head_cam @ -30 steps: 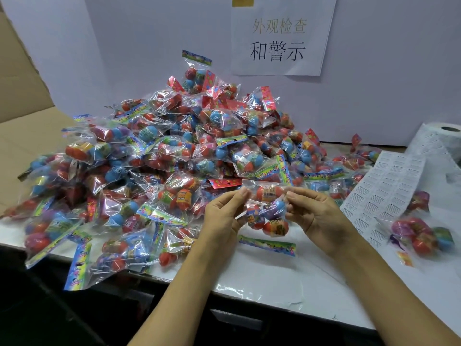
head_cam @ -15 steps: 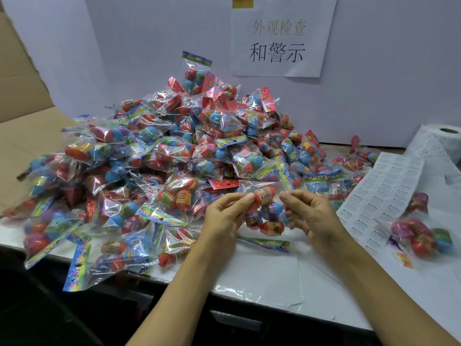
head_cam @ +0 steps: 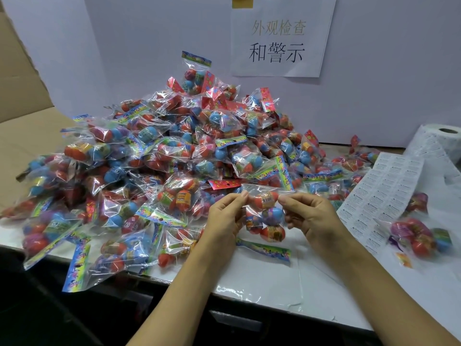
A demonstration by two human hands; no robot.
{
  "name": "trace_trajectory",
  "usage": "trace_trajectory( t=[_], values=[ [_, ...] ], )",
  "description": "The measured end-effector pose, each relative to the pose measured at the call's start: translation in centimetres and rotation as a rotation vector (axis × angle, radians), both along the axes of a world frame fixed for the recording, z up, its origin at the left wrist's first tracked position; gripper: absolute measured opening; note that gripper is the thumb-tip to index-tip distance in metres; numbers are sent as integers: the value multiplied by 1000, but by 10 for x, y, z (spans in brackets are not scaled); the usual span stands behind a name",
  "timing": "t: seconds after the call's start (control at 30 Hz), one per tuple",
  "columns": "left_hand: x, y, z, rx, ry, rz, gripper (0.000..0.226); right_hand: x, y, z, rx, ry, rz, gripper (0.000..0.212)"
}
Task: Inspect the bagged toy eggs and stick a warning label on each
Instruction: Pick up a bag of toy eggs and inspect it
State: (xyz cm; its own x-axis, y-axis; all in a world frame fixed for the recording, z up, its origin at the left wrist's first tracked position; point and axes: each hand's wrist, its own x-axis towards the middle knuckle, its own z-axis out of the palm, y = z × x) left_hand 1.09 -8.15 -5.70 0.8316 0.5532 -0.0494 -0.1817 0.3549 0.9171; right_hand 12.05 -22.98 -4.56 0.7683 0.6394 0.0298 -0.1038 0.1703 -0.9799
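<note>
— What takes up most of the white table (head_cam: 287, 290)?
— A heap of bagged toy eggs (head_cam: 174, 156), piled against the white back wall (head_cam: 386, 71), where a paper sign (head_cam: 282, 38) with Chinese characters hangs.
— And to the right?
— A roll of warning labels (head_cam: 439, 143) stands near the wall, its strip of labels (head_cam: 384, 193) running forward over the table. One separate bag of eggs (head_cam: 421, 236) lies just beside the strip.
— Where is the bag under inspection?
— The held bag (head_cam: 265, 216) hangs between both hands, above the table's front, header card downward.
— How do the hands grip it?
— The left hand (head_cam: 224, 221) pinches its upper edge with narrowed fingers; the right hand (head_cam: 309, 216) pinches the other corner likewise.
</note>
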Motion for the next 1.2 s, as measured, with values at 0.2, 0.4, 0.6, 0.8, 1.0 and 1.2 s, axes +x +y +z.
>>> trace_trajectory(
  t=[0.2, 0.4, 0.6, 0.8, 1.0, 1.2],
  values=[
    [0, 0, 0, 7, -14, 17, 24, 0, -1, 2, 33, 61, 63, 18],
    [2, 2, -3, -40, -8, 21, 22, 1, -1, 1, 59, 124, 85, 18],
    [3, 1, -4, 6, 27, -51, 31, -1, -2, 0, 47, 104, 69, 24],
    [2, -2, -5, 62, -20, -132, 11, -1, -2, 1, 22, 104, 15, 22],
    [0, 9, -3, -191, -123, 33, 19, 7, 2, 0, 162, 174, -60, 22],
    [-2, 12, 0, -360, -269, -11, 23, 5, 3, -3, 145, 103, 35, 45]
  ],
)
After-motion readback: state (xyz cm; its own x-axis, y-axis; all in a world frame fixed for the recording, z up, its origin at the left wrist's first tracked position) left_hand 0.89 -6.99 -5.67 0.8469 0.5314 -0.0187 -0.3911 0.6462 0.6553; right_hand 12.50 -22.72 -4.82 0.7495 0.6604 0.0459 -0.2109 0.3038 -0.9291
